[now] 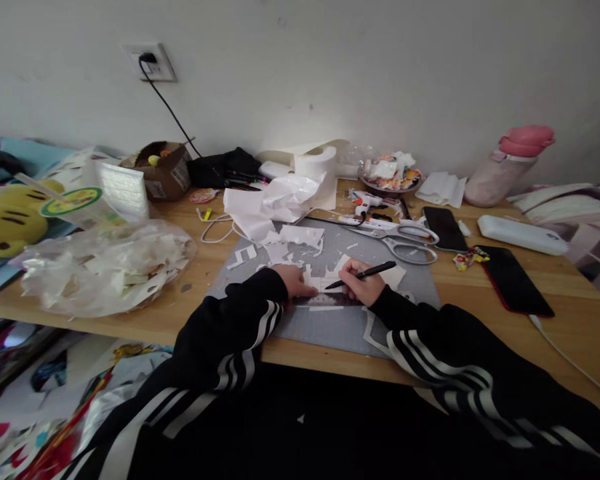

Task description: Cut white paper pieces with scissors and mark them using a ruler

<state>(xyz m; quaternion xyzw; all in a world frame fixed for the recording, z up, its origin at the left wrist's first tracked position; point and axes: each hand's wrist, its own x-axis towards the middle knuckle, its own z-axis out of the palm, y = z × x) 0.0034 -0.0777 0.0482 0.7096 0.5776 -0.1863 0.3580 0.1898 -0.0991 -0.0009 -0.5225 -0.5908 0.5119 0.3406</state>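
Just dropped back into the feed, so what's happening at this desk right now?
A person in black striped sleeves is working over a gray mat. The right hand has a black pen in its grip, its tip at a piece of white paper marked with thin lines. The left hand rests at the left end of a ruler-like strip. Scissors lie unheld beyond the right hand, and paper scraps litter the mat's far side.

Dim, greyish light; wall (305,93) brightest near centre; edges stretched.
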